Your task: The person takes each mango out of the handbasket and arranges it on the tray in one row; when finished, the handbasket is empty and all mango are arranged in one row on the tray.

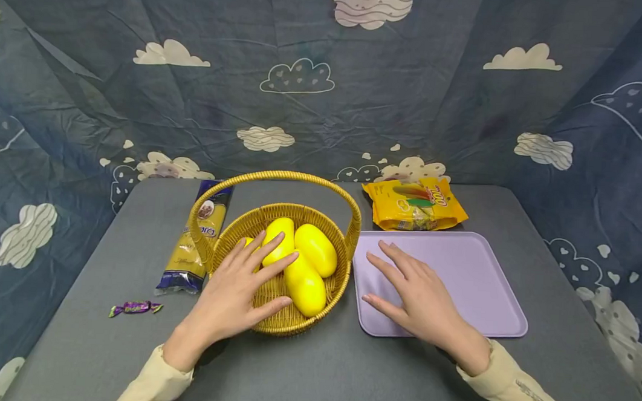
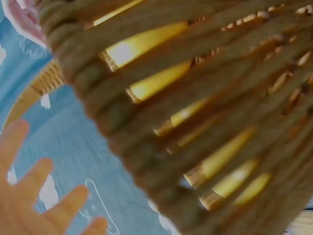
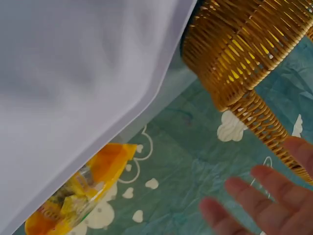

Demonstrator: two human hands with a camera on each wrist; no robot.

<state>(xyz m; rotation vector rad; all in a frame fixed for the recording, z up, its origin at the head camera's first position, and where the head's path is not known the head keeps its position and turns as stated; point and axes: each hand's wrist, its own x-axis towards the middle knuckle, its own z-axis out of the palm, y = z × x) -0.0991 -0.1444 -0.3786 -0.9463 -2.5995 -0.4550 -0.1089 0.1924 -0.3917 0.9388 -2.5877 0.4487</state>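
Observation:
A golden wicker basket (image 1: 282,207) with a tall arched handle stands at mid-table, holding several yellow mangoes (image 1: 304,284). My left hand (image 1: 235,287) hovers over the basket's near left side with fingers spread, partly covering one mango. My right hand (image 1: 417,290) is held over the left part of a lilac tray (image 1: 480,287), fingers spread and nothing in them. In the left wrist view the basket's woven side (image 2: 146,107) fills most of the picture, yellow showing through the gaps. The right wrist view has the right fingers (image 3: 279,183) near the basket handle (image 3: 264,120).
Left of the basket lies a blue and yellow pasta packet (image 1: 193,242), partly behind the handle. A purple wrapped candy (image 1: 135,307) rests nearer the left edge. Behind the tray sits a yellow candy bag (image 1: 416,204). A dark cloud-patterned cloth (image 1: 303,121) hangs behind the grey table (image 1: 312,375).

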